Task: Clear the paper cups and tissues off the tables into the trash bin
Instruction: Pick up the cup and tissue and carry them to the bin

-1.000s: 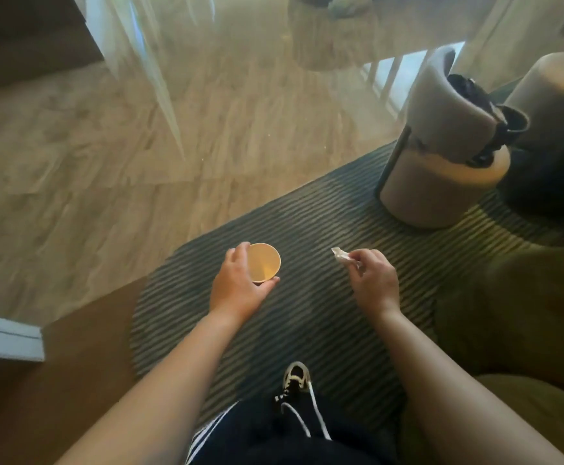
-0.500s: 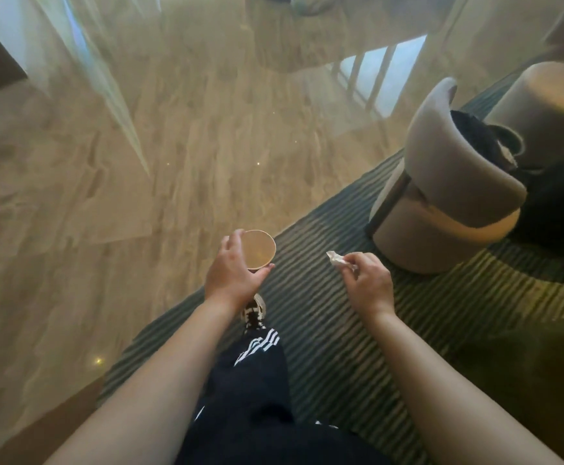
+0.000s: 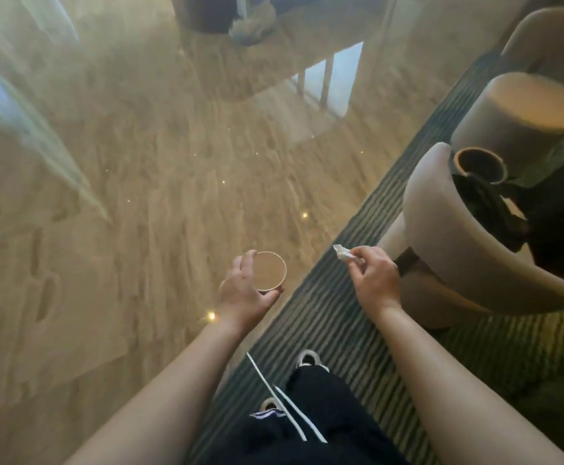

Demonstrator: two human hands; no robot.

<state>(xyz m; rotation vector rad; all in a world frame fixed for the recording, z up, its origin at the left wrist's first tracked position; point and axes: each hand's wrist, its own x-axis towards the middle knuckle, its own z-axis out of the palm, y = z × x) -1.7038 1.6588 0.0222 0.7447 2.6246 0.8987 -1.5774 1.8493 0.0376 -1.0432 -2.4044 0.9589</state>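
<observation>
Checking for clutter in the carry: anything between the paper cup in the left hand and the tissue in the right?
Nothing held or hanging. In the head view, the gap between the paper cup and the tissue shows only striped rug below.

The left hand [image 3: 245, 293] is holding a paper cup [image 3: 269, 271] upright, above the bare floor [image 3: 146, 182], just left of the edge of the rug [image 3: 334, 297]. The right hand [image 3: 372, 280] is staying to the right of it, above the rug, and is pinching a tissue [image 3: 342, 253] at its fingertips. Further right, a chair [image 3: 441, 243] is standing on the rug, and a second cup [image 3: 480, 164] is sitting in its seat. Behind this chair another chair [image 3: 512, 112] is standing. Below the hands, the person's legs [image 3: 307, 421] are being over the rug.
</observation>
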